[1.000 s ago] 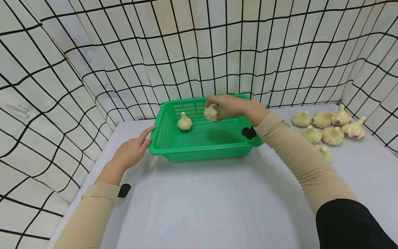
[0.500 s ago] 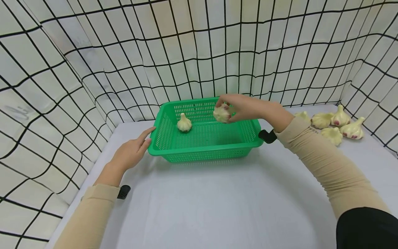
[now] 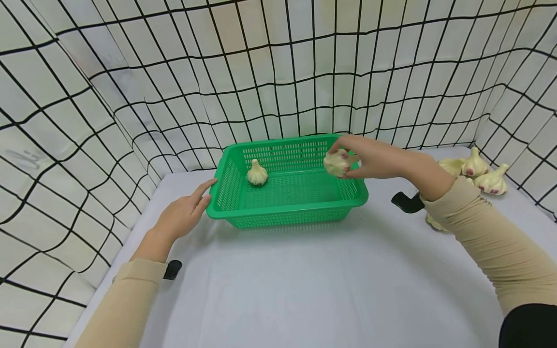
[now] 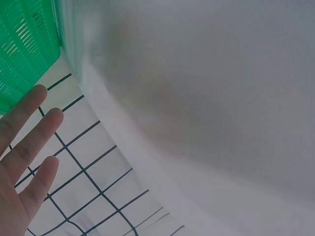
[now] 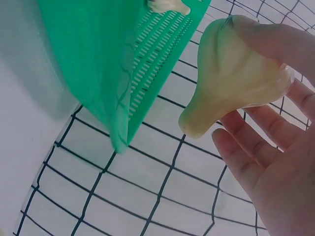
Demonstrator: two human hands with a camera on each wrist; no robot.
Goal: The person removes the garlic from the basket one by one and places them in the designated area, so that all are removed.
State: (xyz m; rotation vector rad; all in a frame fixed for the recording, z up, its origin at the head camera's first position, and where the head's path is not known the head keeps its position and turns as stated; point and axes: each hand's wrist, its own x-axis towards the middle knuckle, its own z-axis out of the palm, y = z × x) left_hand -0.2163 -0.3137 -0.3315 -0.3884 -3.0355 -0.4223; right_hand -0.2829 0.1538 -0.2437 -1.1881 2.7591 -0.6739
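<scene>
A green plastic basket [image 3: 278, 209] with slotted walls stands on the white table, and one garlic bulb [image 3: 257, 174] sits upright inside, on its left. Above the basket's right end, my right hand [image 3: 374, 157] holds another garlic bulb [image 3: 336, 163] between thumb and fingers. In the right wrist view that held bulb [image 5: 231, 73] shows its long stem, and the fingers curl behind it. My left hand [image 3: 184, 212] lies by the basket's left rim with fingers extended; the fingertips seem to touch it. The left wrist view shows these fingers [image 4: 37, 130] spread and straight.
Several more garlic bulbs [image 3: 491, 180] lie in a group at the right, partly hidden behind my right forearm. White walls with a black grid net [image 3: 300, 87] enclose the table at the back and sides. White cloth [image 3: 270, 285] covers the table in front of the basket.
My right hand has moved right with the garlic bulb, from over the basket's middle to its right end. The left hand, the basket and the bulb inside stay in place.
</scene>
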